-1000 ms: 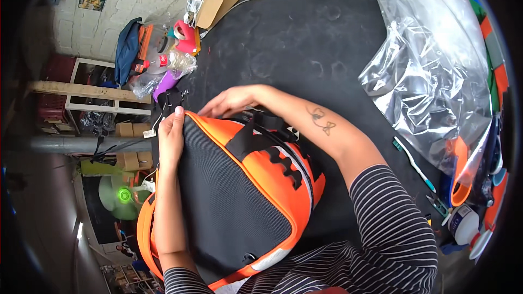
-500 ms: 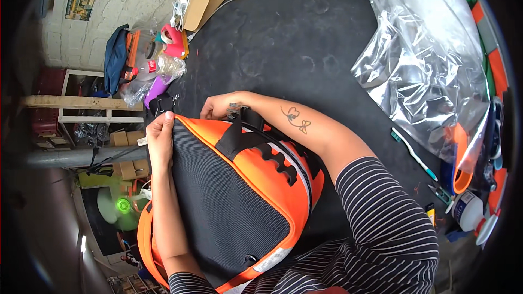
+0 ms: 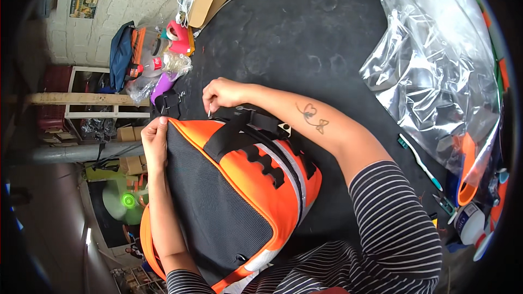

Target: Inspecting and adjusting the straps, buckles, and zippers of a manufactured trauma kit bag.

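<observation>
Right hand point(image 3: 223, 93) has risen, pinching a small tab point(image 3: 210, 114); left hand point(image 3: 156, 140) grips orange bag point(image 3: 234, 193).

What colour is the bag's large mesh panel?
The mesh panel is dark grey, nearly black, best seen in the head view.

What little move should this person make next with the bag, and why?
Probably a gentle tug with the right hand while the left hand steadies the orange-and-black bag: the right one appears to pinch a small pale thing, perhaps a zip pull, near the bag's far edge, and the left grips a corner.
</observation>
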`<state>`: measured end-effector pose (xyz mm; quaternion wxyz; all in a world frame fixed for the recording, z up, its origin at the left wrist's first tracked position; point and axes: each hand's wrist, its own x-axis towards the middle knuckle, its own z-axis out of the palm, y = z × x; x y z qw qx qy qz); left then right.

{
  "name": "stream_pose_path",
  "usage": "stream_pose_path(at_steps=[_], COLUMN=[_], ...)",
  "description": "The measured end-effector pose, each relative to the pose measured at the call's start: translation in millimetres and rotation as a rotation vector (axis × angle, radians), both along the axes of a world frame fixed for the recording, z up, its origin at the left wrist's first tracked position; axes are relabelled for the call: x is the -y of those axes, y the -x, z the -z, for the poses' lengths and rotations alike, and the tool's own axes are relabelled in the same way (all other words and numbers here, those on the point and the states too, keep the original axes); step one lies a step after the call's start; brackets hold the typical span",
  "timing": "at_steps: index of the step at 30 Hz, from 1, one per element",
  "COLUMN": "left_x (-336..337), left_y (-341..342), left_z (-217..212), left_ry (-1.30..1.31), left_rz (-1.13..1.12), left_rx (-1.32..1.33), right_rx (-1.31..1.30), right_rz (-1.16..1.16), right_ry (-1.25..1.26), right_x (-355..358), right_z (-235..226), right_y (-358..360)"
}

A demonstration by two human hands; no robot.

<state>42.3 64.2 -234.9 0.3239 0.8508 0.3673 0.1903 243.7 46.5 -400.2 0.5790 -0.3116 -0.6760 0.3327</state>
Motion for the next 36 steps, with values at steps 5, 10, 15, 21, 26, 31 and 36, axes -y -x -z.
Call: stream_pose_path(at_steps=[5, 10, 15, 21, 26, 31, 36], left_x=[-6, -21, -36, -44, 37, 213, 267], left_y=[6, 0, 0, -9, -29, 12, 15], left_z=[11, 15, 22, 26, -27, -64, -38], left_ry=[-0.01, 0.014, 0.045, -0.028, -0.402, -0.457, -0.656], left_rz=[-0.034, 0.003, -0.078, -0.113, 0.029, 0.31, 0.561], left_rx=[0.074, 0.061, 0.064, 0.062, 0.087, -0.157, -0.629], right_rx=[-0.036, -0.23, -0.328, -0.373, -0.47, -0.369, -0.381], right_rz=[0.075, 0.219, 0.406, 0.527, 0.588, 0.706, 0.801], right_ry=[-0.025, 0.11, 0.312, 0.187, 0.373, 0.452, 0.278], right_x=[68, 196, 329, 388, 383, 380, 376], right_z=[6, 9, -4, -17, -4, -11, -15], right_y=[-40, -48, 14, 162, 202, 205, 195])
